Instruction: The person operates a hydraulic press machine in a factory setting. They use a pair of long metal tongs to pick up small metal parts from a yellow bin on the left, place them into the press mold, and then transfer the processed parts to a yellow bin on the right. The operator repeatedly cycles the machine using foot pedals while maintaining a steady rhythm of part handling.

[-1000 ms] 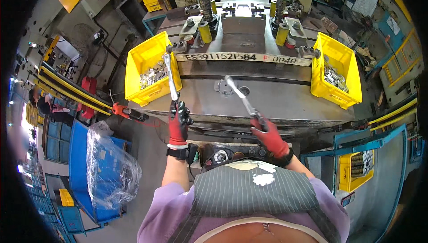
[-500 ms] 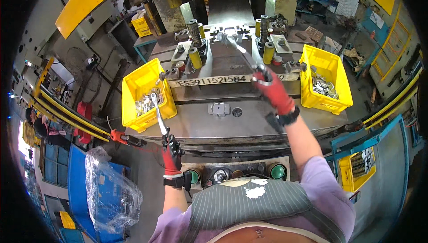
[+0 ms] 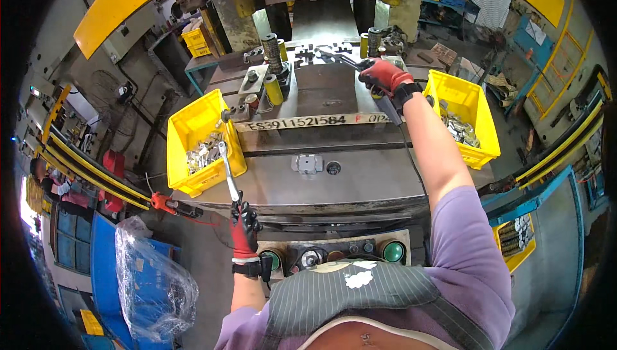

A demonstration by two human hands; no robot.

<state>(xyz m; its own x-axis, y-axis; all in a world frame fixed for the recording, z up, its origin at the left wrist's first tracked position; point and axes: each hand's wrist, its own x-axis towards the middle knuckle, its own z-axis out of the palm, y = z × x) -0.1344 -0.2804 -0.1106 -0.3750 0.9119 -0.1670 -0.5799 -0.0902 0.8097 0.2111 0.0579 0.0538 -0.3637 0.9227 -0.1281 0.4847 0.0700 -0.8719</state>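
Note:
My left hand [image 3: 245, 228], in a red and black glove, is wrapped round the dark grip of a long silver tool [image 3: 229, 173]. That tool's rounded, ring-like head is in front of the metal parts in the left yellow bin [image 3: 198, 138]. Gloved alike, my right hand [image 3: 383, 76] reaches forward, closed on the dark end of a long metal tool [image 3: 348, 61]. The tip of this tool lies over the bright metal die [image 3: 308, 53] at the back of the press bed; its exact contact there cannot be made out.
A grey metal block [image 3: 307, 164] lies on the front ledge beside a dark round piece [image 3: 333, 168]. The right yellow bin [image 3: 486, 133] holds metal parts. Yellow posts [image 3: 273, 89] flank the die. A control panel with green buttons [image 3: 393, 251] is close to my body.
My right hand has moved forward with its tool, whose tip stays at the die. My left hand and its tool have hardly moved. The whole view has shifted slightly.

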